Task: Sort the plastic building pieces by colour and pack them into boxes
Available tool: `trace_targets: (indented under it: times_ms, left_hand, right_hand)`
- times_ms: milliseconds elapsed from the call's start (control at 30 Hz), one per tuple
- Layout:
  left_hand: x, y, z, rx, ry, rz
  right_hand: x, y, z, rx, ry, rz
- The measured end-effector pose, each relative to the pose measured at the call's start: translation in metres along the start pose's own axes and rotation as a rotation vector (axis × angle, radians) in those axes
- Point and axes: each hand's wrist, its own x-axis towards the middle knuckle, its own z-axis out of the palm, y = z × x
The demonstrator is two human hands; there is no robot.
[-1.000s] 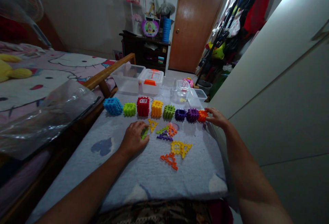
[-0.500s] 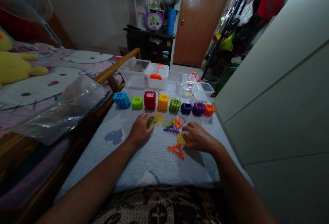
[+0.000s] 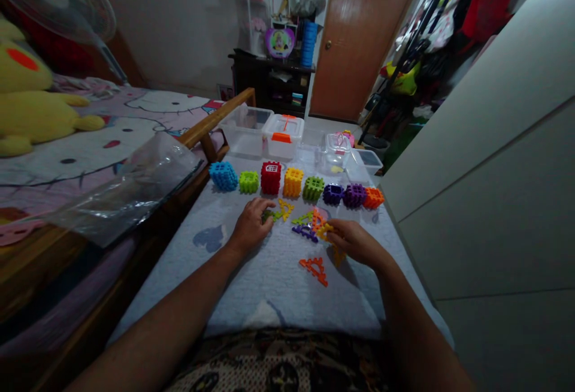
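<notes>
My left hand (image 3: pixel 254 224) curls over a green notched building piece (image 3: pixel 268 216), with thumb and fingers around it. Touching or close by that piece is a yellow triangular building piece (image 3: pixel 284 210). My right hand (image 3: pixel 353 239) pinches a yellow building piece (image 3: pixel 324 232) between thumb and fingers. Another yellow piece (image 3: pixel 338 255) shows under this hand, partly hidden. To its left, a green triangle (image 3: pixel 303 219), an orange piece (image 3: pixel 317 217) and a purple triangle (image 3: pixel 305 233) lie bunched together. An orange triangle (image 3: pixel 315 270) lies apart, nearer to me.
Beyond my hands stands a row of several block cubes, among them a blue one (image 3: pixel 223 176), a red one (image 3: pixel 271 177) and an orange one (image 3: pixel 373 198). Clear plastic boxes (image 3: pixel 284 137) stand behind. A plastic bag (image 3: pixel 130 188) lies at left; a white cabinet (image 3: pixel 494 170) borders the right.
My right hand has lifted a yellow piece and moved it up toward the orange and purple ones, away from the orange triangle. The green piece at my left hand now lies lower. The view has shifted slightly.
</notes>
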Motion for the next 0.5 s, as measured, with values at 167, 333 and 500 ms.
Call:
trace_targets:
  times_ms: [167, 333, 500]
  left_hand:
    - [0.000, -0.001, 0.001, 0.002, -0.027, -0.009]
    - [0.001, -0.003, 0.002, 0.011, -0.028, -0.002]
    - [0.000, -0.003, 0.003, 0.021, -0.035, -0.007]
  right_hand:
    - [0.017, 0.020, 0.006, 0.023, 0.116, 0.048]
    - [0.017, 0.038, 0.018, -0.186, 0.302, 0.008]
    - [0.010, 0.035, 0.024, -0.312, 0.237, 0.085]
